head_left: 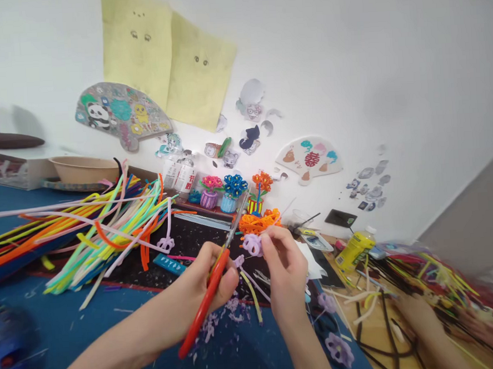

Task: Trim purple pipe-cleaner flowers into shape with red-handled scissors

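My left hand [216, 275] is closed on red-handled scissors [204, 312], whose blades point up and away. To its right, my right hand [285, 260] pinches a small lilac pipe-cleaner flower [252, 245] near the blades. Lilac clippings [209, 326] are scattered on the blue table [147, 335] below. Another lilac flower [339, 350] lies at the lower right, and a further one [165, 244] is on the black mat [191, 231]. Behind the held flower sits a bundle of orange pipe-cleaner pieces [259, 221].
Colourful pipe cleaners [107, 232] pile up at the left. Small potted flowers [234, 191] stand by the wall. A yellow bottle [356, 249] stands at the right, near another person's hands [417, 313] over dark strips. A blue object [10, 349] is at the lower left.
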{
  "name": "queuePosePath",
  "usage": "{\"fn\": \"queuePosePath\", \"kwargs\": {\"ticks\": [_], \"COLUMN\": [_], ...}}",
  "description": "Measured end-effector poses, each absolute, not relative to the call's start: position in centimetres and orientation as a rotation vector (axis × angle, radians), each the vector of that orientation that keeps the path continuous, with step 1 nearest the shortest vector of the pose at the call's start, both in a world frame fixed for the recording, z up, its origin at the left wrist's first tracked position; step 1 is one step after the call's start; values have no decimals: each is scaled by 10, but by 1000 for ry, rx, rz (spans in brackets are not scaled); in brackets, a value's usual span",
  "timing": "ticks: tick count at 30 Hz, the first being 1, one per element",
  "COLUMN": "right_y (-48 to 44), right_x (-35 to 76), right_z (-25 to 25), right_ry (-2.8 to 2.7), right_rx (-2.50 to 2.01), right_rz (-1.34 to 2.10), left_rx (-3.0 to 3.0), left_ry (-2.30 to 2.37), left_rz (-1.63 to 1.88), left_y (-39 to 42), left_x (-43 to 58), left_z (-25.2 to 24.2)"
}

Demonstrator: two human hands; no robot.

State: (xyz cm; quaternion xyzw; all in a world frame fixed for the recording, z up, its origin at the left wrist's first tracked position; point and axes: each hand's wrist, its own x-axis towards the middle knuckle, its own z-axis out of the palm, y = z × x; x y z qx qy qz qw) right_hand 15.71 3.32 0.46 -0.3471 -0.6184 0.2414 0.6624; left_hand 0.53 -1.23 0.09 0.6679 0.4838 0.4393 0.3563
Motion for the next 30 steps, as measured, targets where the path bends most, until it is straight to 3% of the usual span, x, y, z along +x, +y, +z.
{"fn": "queuePosePath", "kwargs": {"ticks": [5, 9, 30], "right_y": [34, 33, 27], "right_x": [158, 156, 154], "right_z": [1, -1, 0], "right_ry": [-1448, -1471, -1518], "right_rx": [-761, -739, -726], "right_rz": [529, 525, 617], "left_rx": [1721, 1862, 2023], "left_ry": [1780, 1932, 1824], "left_rz": [1113, 1073, 932], "left_y": [-8, -12, -12], "left_x": [8, 9, 13], "left_z": [12, 16, 6]}}
